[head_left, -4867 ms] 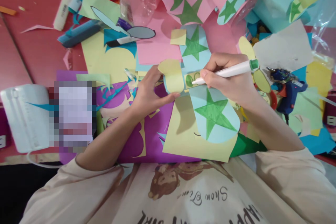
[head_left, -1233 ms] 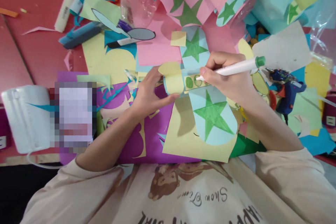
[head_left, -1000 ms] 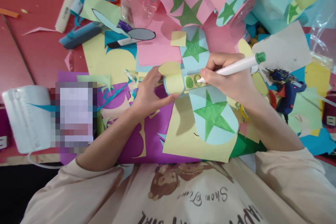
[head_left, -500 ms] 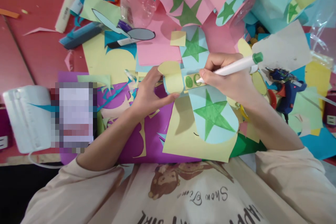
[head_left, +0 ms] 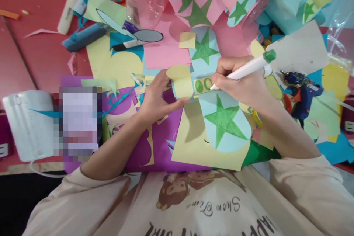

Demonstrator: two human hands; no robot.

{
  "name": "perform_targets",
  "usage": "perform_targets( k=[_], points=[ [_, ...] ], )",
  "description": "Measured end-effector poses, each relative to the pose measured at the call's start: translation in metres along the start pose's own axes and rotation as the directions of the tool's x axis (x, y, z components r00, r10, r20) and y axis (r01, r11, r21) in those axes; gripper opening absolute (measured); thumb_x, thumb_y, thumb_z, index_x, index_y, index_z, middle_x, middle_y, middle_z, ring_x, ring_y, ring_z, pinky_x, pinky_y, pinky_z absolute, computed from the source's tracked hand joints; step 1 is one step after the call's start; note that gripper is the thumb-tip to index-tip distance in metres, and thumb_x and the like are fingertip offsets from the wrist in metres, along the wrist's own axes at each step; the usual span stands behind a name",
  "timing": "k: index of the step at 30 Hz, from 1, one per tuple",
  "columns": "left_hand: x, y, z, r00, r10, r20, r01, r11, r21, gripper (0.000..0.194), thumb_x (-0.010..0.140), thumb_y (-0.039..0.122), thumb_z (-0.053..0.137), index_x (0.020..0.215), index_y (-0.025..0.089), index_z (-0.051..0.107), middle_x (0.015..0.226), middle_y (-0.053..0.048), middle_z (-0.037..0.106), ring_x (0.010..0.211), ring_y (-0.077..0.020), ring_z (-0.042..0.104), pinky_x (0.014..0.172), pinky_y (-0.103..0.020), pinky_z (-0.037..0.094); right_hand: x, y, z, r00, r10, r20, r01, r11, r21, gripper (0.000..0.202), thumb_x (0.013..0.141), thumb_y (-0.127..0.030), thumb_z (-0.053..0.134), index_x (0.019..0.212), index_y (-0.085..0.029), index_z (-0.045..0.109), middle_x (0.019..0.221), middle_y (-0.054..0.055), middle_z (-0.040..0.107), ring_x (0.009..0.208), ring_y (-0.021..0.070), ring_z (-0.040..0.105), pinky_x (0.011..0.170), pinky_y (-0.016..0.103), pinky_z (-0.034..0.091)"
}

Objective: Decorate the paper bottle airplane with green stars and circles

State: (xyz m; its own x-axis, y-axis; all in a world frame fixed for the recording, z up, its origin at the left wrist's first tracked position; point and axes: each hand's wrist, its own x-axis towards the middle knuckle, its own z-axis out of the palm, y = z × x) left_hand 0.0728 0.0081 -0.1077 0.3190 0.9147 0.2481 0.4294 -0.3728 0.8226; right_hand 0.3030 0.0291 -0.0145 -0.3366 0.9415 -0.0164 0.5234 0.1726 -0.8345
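My right hand (head_left: 240,81) is closed round a white marker (head_left: 246,67) with a green end, its tip at a narrow yellow strip (head_left: 203,85). On that strip are a filled green oval and a green oval outline. Light blue paper pieces with green stars (head_left: 225,120) extend above and below the strip. My left hand (head_left: 159,97) has its thumb and fingers spread around a pale yellow rolled piece (head_left: 183,83), holding it by its left side and lower edge. A large pale yellow sheet (head_left: 210,155) lies underneath.
A blue glue gun (head_left: 302,103) lies at right beside grey card (head_left: 301,49). Scissors (head_left: 149,35), markers (head_left: 69,9) and a clear plastic cup (head_left: 145,2) are at upper left. A white device (head_left: 29,125) and blurred phone (head_left: 80,121) lie left. Purple scraps (head_left: 166,136) cover the near edge.
The green oval outline has grown into a nearly closed ring. The marker tip has shifted slightly right and down, and its green end has tilted upward. My left hand has stayed in place.
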Motion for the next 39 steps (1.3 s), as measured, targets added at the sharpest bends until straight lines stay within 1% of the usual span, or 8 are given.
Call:
perform_targets(
  k=[3, 9, 15, 19, 24, 32, 36, 39],
  points=[
    [-0.0005, -0.0005, -0.0002, 1.000, -0.004, 0.003, 0.004, 1.000, 0.002, 0.058, 0.076, 0.060, 0.068, 0.120, 0.025, 0.054, 0.120, -0.012, 0.060, 0.111, -0.0299, 0.061, 0.094, -0.046, 0.053, 0.0002, -0.0001, -0.0002, 1.000, -0.004, -0.010, 0.004, 1.000, 0.001, 0.034, 0.077, -0.012, 0.059, 0.053, -0.021, 0.036, 0.050, -0.004, 0.040, 0.050, 0.0094, 0.035, 0.045, 0.028, 0.030],
    [-0.0003, 0.0002, 0.0007, 1.000, 0.000, -0.004, 0.000, 1.000, -0.009, 0.058, 0.076, 0.060, 0.068, 0.122, 0.026, 0.054, 0.121, -0.011, 0.060, 0.111, -0.0292, 0.061, 0.092, -0.045, 0.055, -0.0005, -0.0016, -0.0014, 1.000, 0.014, 0.003, -0.014, 1.000, -0.013, 0.036, 0.080, -0.023, 0.061, 0.054, -0.022, 0.037, 0.049, -0.003, 0.039, 0.049, 0.0105, 0.037, 0.042, 0.027, 0.031],
    [-0.0005, 0.0014, 0.0006, 1.000, -0.028, -0.004, 0.028, 0.999, -0.023, 0.060, 0.075, 0.062, 0.069, 0.121, 0.026, 0.055, 0.119, -0.010, 0.060, 0.110, -0.0290, 0.062, 0.093, -0.044, 0.055, -0.0004, -0.0013, -0.0013, 1.000, 0.012, 0.001, -0.012, 1.000, -0.013, 0.035, 0.079, -0.017, 0.061, 0.054, -0.022, 0.036, 0.050, -0.004, 0.039, 0.052, 0.0106, 0.041, 0.045, 0.027, 0.032],
    [-0.0012, 0.0005, 0.0002, 1.000, -0.025, 0.002, 0.026, 0.999, -0.025, 0.059, 0.075, 0.061, 0.069, 0.121, 0.026, 0.055, 0.120, -0.011, 0.059, 0.111, -0.0294, 0.061, 0.093, -0.045, 0.055, 0.0002, -0.0010, -0.0009, 1.000, 0.014, -0.007, -0.014, 1.000, -0.005, 0.040, 0.080, -0.020, 0.062, 0.053, -0.022, 0.033, 0.050, -0.003, 0.037, 0.051, 0.0104, 0.039, 0.045, 0.027, 0.032],
    [-0.0011, -0.0017, 0.0003, 1.000, -0.003, -0.006, 0.003, 1.000, 0.004, 0.060, 0.075, 0.061, 0.069, 0.122, 0.026, 0.054, 0.119, -0.011, 0.060, 0.110, -0.0292, 0.062, 0.093, -0.046, 0.055, 0.0007, -0.0015, -0.0009, 1.000, 0.009, -0.013, -0.009, 1.000, 0.007, 0.040, 0.081, -0.025, 0.063, 0.052, -0.022, 0.034, 0.049, -0.003, 0.038, 0.050, 0.0109, 0.038, 0.043, 0.027, 0.033],
    [-0.0010, 0.0007, -0.0007, 1.000, -0.020, 0.007, 0.020, 1.000, 0.022, 0.059, 0.076, 0.063, 0.067, 0.121, 0.026, 0.054, 0.121, -0.011, 0.060, 0.112, -0.0299, 0.061, 0.093, -0.047, 0.055, 0.0000, 0.0009, -0.0004, 1.000, 0.009, -0.022, -0.009, 1.000, 0.006, 0.036, 0.080, -0.022, 0.061, 0.053, -0.022, 0.037, 0.051, -0.003, 0.042, 0.051, 0.0111, 0.041, 0.044, 0.028, 0.035],
    [-0.0013, -0.0005, 0.0003, 1.000, -0.018, -0.010, 0.018, 1.000, 0.003, 0.058, 0.075, 0.063, 0.068, 0.119, 0.027, 0.055, 0.117, -0.010, 0.060, 0.109, -0.0288, 0.062, 0.091, -0.046, 0.056, -0.0005, 0.0025, -0.0010, 0.999, -0.007, -0.039, 0.007, 1.000, 0.004, 0.032, 0.081, -0.023, 0.061, 0.056, -0.023, 0.041, 0.053, -0.003, 0.046, 0.053, 0.0115, 0.044, 0.045, 0.027, 0.036],
    [-0.0013, -0.0013, 0.0008, 1.000, -0.021, -0.010, 0.021, 1.000, -0.004, 0.059, 0.074, 0.064, 0.068, 0.119, 0.027, 0.055, 0.117, -0.010, 0.060, 0.110, -0.0292, 0.062, 0.092, -0.046, 0.055, -0.0002, 0.0020, -0.0010, 1.000, -0.005, -0.031, 0.005, 1.000, 0.004, 0.035, 0.082, -0.026, 0.063, 0.055, -0.023, 0.040, 0.051, -0.003, 0.044, 0.053, 0.0118, 0.045, 0.045, 0.027, 0.036]
  ],
)
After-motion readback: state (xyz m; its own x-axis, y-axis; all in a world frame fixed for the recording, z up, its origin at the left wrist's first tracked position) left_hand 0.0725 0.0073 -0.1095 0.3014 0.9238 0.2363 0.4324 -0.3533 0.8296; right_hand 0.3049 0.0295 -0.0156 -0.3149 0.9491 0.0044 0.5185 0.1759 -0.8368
